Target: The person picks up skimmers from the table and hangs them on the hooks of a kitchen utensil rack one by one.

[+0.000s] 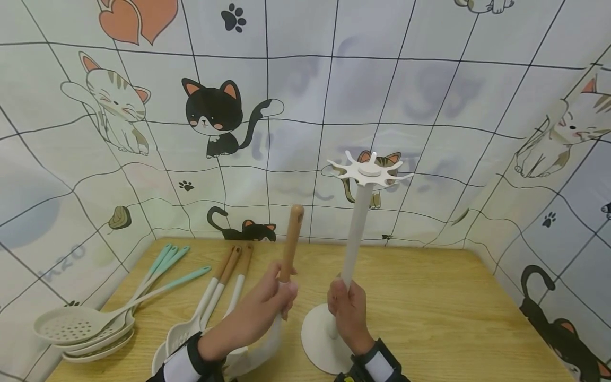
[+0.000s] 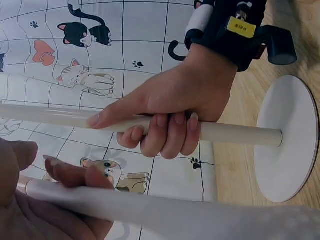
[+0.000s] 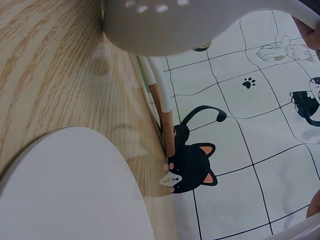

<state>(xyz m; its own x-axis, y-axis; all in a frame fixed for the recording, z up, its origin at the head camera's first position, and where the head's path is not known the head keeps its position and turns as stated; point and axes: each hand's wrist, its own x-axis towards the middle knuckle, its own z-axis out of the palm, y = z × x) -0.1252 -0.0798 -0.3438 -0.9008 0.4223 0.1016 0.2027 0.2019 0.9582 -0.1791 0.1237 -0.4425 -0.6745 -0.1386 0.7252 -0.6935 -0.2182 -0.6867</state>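
My left hand point(image 1: 264, 300) holds a white skimmer point(image 1: 293, 239) near where its wooden handle meets the white neck, handle pointing up. The skimmer's perforated head point(image 3: 165, 30) shows large at the top of the right wrist view, low over the table. With curled fingers my right hand point(image 1: 350, 313) grips the white pole of a utensil stand point(image 1: 358, 228), thumb lying along the pole in the left wrist view. A ring of hooks point(image 1: 369, 170) tops the stand, with nothing hanging on it. Its round base point(image 1: 317, 339) is below my right hand.
At the left of the wooden table point(image 1: 429, 297) lies a stack of cream utensils with teal handles point(image 1: 191, 276), a perforated one on top. Several white utensils with wooden handles point(image 1: 232, 262) lie between that stack and my left hand. A cat-print cloth point(image 1: 296, 95) rises behind.
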